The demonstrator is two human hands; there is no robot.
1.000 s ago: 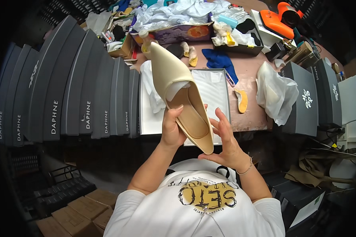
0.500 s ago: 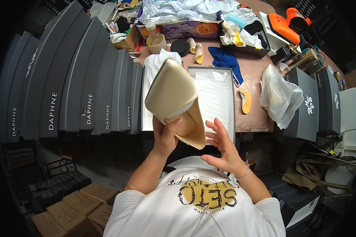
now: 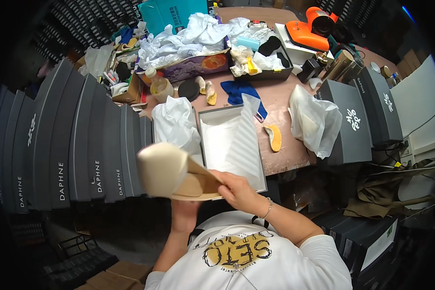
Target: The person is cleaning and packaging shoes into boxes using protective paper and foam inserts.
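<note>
A cream shoe (image 3: pixel 163 166) with a beige inside is in front of me, slightly blurred, its toe end to the left. My right hand (image 3: pixel 239 191) grips the shoe's rim at its right end, thumb and fingers closed on it. Under the shoe, my left hand (image 3: pixel 182 216) holds it from below; its fingers are hidden behind the shoe. Just beyond lies an open grey shoe box (image 3: pixel 263 176) lined with white tissue paper (image 3: pixel 244 140), one sheet standing up. Crumpled white paper (image 3: pixel 176 123) fills the part to its left.
Dark grey shoe boxes (image 3: pixel 82 145) stand in a row at left; more boxes (image 3: pixel 345 121) stand at right beside a paper-wrapped bundle (image 3: pixel 314 118). Farther back are a purple carton (image 3: pixel 188 67) of crumpled paper, a blue cloth (image 3: pixel 241 92), a yellow pad (image 3: pixel 274 137) and an orange tool (image 3: pixel 310 34).
The shoe has swung lower and to the left, its toe turning leftward. My right hand has come from open to gripping its rim. Tissue in the box now stands partly lifted. The view has shifted.
</note>
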